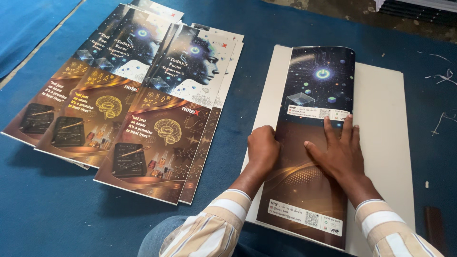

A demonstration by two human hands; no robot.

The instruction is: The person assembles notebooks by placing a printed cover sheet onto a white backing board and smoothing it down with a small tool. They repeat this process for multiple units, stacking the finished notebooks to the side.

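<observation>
left hand (262, 148) curled on the cover's (312, 128) left fold, right hand (342, 151) spread flat, fingers apart, pinning it on the white board (385, 143). best pressing evenly along the crease, edges kept square.

Single head view, steeply downward, close over the blue work surface (57, 209)

A blue felt-like table (57, 209) is seen filling almost the whole view, lit softly from above. Small white scraps (445, 76) are scattered on it at the right. A strip of dusty grey floor (333, 7) is glimpsed along the top edge.
</observation>
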